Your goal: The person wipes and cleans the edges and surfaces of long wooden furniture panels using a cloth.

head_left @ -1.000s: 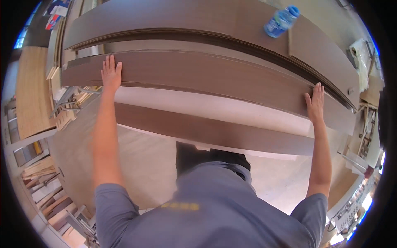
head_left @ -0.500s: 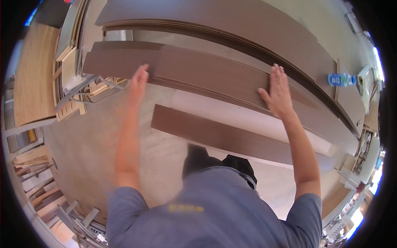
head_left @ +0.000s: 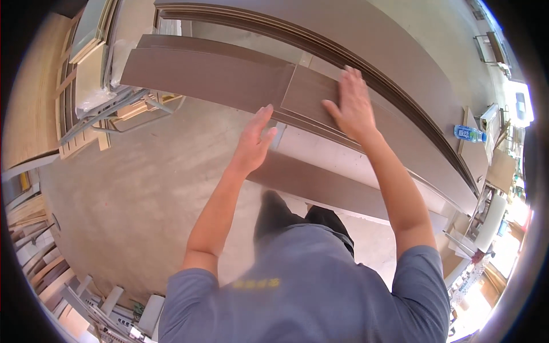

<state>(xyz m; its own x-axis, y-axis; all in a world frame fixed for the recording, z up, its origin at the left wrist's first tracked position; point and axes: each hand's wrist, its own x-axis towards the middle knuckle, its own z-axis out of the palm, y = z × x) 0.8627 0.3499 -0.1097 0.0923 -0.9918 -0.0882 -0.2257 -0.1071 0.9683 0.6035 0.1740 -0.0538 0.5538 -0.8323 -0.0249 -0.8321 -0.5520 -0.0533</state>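
Note:
A long brown board (head_left: 311,94) lies on top of other brown boards (head_left: 200,71) in a narrow stack in front of me. Its left end stops partway along the stack, so the boards beneath show to its left. My right hand (head_left: 355,107) is on this top board, fingers stretched and thumb apart, somewhat blurred. By the stack's near edge is my left hand (head_left: 253,142), its fingers extended and thumb apart, gripping nothing; whether its fingertips touch the edge I cannot tell.
Beyond lies a wider stack of brown boards (head_left: 366,40); a water bottle (head_left: 470,134) lies toward its right end. A lower brown strip (head_left: 320,178) runs nearer my legs. Wooden panels (head_left: 37,86) and a metal-legged rack (head_left: 106,123) stand left; offcuts (head_left: 34,228) lie lower left.
The top board's left end now sits farther right along the stack. My left hand has moved right along the near edge, and my right hand appears farther left. The view has shifted slightly.

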